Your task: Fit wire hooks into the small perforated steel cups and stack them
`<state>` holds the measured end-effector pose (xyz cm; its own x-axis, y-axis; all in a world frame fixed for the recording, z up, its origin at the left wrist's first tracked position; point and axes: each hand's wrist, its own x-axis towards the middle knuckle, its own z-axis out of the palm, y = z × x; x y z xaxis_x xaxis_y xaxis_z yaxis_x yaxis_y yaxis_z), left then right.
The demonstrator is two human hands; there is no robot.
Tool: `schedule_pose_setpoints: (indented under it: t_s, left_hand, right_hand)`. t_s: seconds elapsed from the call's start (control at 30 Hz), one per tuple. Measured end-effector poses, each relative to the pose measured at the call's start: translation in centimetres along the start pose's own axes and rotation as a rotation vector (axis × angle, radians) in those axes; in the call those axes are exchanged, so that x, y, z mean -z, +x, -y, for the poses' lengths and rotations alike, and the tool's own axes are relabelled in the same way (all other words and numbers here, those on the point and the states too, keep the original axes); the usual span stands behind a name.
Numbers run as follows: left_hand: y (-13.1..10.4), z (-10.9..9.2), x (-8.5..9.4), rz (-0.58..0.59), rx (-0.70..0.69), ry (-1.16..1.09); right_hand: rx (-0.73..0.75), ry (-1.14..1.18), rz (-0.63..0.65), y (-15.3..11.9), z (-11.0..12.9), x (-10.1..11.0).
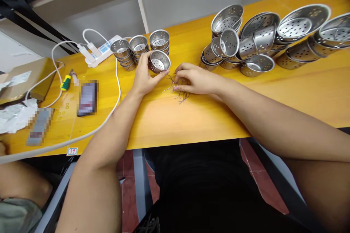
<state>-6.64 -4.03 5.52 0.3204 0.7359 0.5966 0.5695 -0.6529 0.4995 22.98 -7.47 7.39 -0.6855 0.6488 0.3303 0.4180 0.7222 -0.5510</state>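
Note:
My left hand (144, 74) is closed around a small perforated steel cup (160, 62), which tilts so that its open mouth faces me. Just to the right, my right hand (193, 79) hovers low over a loose cluster of thin bent wires (182, 96) on the yellow table. Its fingers are curved, with a gap between thumb and fingertips, and partly cover the wires. Stacks of similar small cups (139, 44) stand right behind my left hand.
Larger perforated steel cups and bowls (303, 23) are piled at the back right. On the left are a power strip (102, 51) with white cables, a green-yellow screwdriver (66, 82), two blurred phones (86, 98) and a cardboard box (30, 83). Another person's leg (23, 178) shows lower left.

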Motion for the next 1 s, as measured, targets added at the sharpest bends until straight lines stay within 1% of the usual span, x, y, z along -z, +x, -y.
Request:
schedule_pose_setpoints:
  t_s: [0.07, 0.17, 0.23, 0.3, 0.37, 0.5, 0.6, 0.7, 0.77, 0.87, 1.0]
  left_hand:
    - [-0.2, -0.4, -0.2, 0.041, 0.000, -0.046]
    - [-0.5, -1.3, -0.6, 0.103, -0.011, -0.143]
    - [-0.6, -2.0, -0.7, 0.140, -0.002, -0.198]
    - [-0.6, -2.4, -0.7, 0.153, 0.016, -0.219]
    - [-0.6, -2.4, -0.6, 0.141, 0.025, -0.198]
    - [-0.5, -1.9, -0.3, 0.130, 0.052, -0.104]
    - [-0.5, -1.7, -0.1, 0.167, 0.056, -0.048]
    - [-0.6, -1.8, 0.0, 0.224, 0.058, -0.026]
    - [-0.6, -1.8, -0.1, 0.262, 0.079, -0.017]
    - [-0.6, -1.6, -0.2, 0.310, 0.118, 0.004]
    - [-0.5, -1.5, -0.2, 0.345, 0.149, 0.003]
  right_hand:
    - [-0.019, -0.031, -0.026, 0.0, 0.2, 0.1]
    - [-0.097, -0.056, -0.179, 0.1, 0.9, 0.3]
    - [-0.098, -0.041, -0.245, 0.2, 1.5, 0.4]
    - [-0.055, -0.038, -0.240, 0.2, 1.9, 0.4]
    - [-0.044, -0.066, -0.243, 0.2, 1.9, 0.3]
    - [-0.149, -0.123, -0.346, 0.5, 0.1, -0.5]
    - [-0.241, -0.171, -0.389, 1.2, -1.8, -1.4]
    - [-0.292, -0.184, -0.434, 2.2, -3.6, -2.2]
    - [-0.316, -0.194, -0.441, 2.7, -4.4, -2.5]
    - [-0.363, -0.222, -0.396, 3.1, -4.8, -2.6]
    - [-0.349, -0.202, -0.378, 2.9, -3.5, -2.4]
